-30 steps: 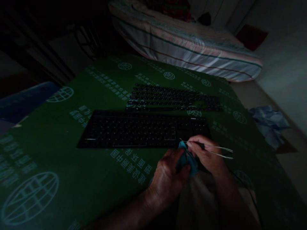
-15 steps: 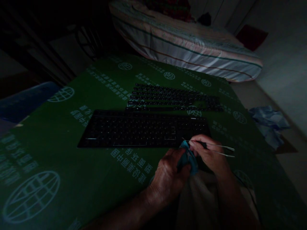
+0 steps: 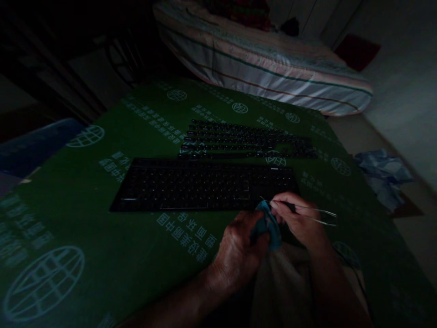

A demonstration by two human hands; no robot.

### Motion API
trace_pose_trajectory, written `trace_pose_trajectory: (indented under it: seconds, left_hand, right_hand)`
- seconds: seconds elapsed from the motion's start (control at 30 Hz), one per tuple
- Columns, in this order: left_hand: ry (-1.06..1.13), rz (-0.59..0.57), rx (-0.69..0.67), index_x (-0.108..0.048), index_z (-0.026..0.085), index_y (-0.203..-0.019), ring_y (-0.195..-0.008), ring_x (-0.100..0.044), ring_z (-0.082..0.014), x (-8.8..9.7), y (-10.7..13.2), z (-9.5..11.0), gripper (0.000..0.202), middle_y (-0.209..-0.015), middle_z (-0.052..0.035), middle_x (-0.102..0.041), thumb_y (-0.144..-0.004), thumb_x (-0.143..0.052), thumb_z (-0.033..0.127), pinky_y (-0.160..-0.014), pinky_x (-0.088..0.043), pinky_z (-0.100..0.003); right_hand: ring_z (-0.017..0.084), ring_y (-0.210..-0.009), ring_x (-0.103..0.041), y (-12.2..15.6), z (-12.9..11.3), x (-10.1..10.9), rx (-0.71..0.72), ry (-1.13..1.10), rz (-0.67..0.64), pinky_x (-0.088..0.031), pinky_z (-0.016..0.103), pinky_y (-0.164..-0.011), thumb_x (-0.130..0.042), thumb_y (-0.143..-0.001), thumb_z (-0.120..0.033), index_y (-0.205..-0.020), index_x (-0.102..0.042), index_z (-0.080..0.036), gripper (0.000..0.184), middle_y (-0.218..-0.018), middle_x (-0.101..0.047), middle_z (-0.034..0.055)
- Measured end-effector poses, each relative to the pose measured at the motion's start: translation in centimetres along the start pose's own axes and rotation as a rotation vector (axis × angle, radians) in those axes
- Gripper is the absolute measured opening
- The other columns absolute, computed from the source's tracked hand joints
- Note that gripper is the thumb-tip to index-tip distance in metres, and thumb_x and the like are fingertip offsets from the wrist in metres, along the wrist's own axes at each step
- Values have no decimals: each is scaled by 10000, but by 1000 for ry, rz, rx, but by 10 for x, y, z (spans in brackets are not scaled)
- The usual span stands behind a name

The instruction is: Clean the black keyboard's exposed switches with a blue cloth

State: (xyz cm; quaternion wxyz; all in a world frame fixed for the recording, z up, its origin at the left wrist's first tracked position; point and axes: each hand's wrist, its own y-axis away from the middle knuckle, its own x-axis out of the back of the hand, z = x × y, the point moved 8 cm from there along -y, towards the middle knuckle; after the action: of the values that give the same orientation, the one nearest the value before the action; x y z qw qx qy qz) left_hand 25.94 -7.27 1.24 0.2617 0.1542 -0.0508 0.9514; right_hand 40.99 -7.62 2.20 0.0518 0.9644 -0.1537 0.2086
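My left hand [image 3: 239, 248] is closed on a crumpled teal cloth [image 3: 271, 230] at the near side of the keyboard. In my right hand [image 3: 297, 218], pinched by its fingers, is a wire keycap puller [image 3: 322, 214] with a dark handle; two thin prongs point right and a fine tip sticks out left over the cloth. The black keyboard [image 3: 180, 187] lies flat just beyond my hands, its key area looking stripped of caps. Behind it, loose black keycaps [image 3: 235, 141] are laid out in rows. Poor light hides whether anything small sits in the cloth.
A green printed sheet [image 3: 129, 246] covers the work surface. Beyond it stands a bed with a striped cover [image 3: 273, 77]. A blue object [image 3: 41, 141] is at the left edge, and a crumpled bluish bag or cloth [image 3: 384, 175] lies on the floor at right.
Both hands keep their hold on the cloth and the keycap puller. The puller's prongs have shifted very slightly right; otherwise the scene moves only a little with the camera.
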Motion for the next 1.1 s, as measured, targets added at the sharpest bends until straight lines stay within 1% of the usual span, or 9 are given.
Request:
trace_pose_trajectory:
  seconds: [0.2,0.33,0.43,0.5,0.63,0.83,0.9,1.0,1.1]
  left_hand:
    - [-15,-3,33,-620,228,-1112,-816,-597,-154,-2,-1,-2,379,-941,-17,-615,-744,-569,154,-739,-482,-267]
    - [5,-19,15,-595,232,-1159,-835,-590,-157,-5,0,0,406,-975,-30,-611,-761,-567,159,-742,-484,-266]
    - [-11,-34,-16,-569,235,-1195,-877,-586,-167,-7,1,0,440,-1009,-39,-607,-765,-556,144,-771,-485,-278]
    - [-22,-33,-36,-566,232,-1190,-905,-583,-172,-7,1,0,437,-1025,-40,-605,-764,-550,136,-793,-485,-284]
    - [-33,-26,-42,-591,218,-1122,-882,-583,-162,-6,2,1,378,-983,-30,-610,-761,-537,122,-802,-486,-278]
    - [-52,-24,-35,-586,208,-1140,-870,-586,-165,-4,0,2,387,-999,-43,-610,-764,-543,128,-787,-494,-276]
    - [-47,-23,-45,-583,209,-1140,-882,-585,-163,-5,0,3,384,-999,-40,-612,-768,-543,125,-807,-491,-276]
    - [-40,-13,-53,-593,214,-1118,-881,-586,-159,-4,1,3,366,-993,-34,-615,-767,-543,118,-793,-492,-268]
    - [-45,-12,-42,-584,214,-1143,-876,-587,-161,-4,1,2,384,-1005,-42,-613,-772,-537,125,-788,-498,-279]
  right_hand:
    - [106,-500,-555,-1,2,2,1,-20,-10,-445,208,-465,-610,-770,-337,-737,-643,-185,159,-590,-612,-10]
    - [99,-475,-541,-2,6,9,-3,-18,4,-441,210,-464,-615,-776,-337,-745,-643,-181,161,-568,-603,-14]
    - [102,-478,-540,-3,8,8,-7,-20,-1,-445,216,-469,-616,-779,-346,-754,-643,-182,168,-562,-594,-15]
    - [104,-481,-538,-3,7,6,-10,-22,-6,-446,217,-467,-611,-781,-351,-751,-640,-183,173,-563,-592,-14]
    - [112,-514,-555,-2,5,1,-19,-25,-15,-453,219,-477,-608,-776,-347,-751,-641,-186,166,-602,-612,-2]
    - [102,-483,-533,-4,7,6,-36,7,-1,-430,216,-474,-605,-784,-361,-749,-643,-181,187,-569,-600,-12]
    - [105,-496,-541,-4,7,6,-32,3,-7,-431,218,-479,-604,-785,-371,-754,-645,-181,197,-585,-609,-9]
    - [106,-511,-549,-4,6,4,-28,3,-29,-431,217,-485,-603,-788,-367,-759,-646,-182,192,-602,-615,-8]
    - [100,-498,-540,-4,6,5,-27,8,-19,-428,217,-483,-598,-793,-357,-749,-641,-182,185,-597,-608,-10]
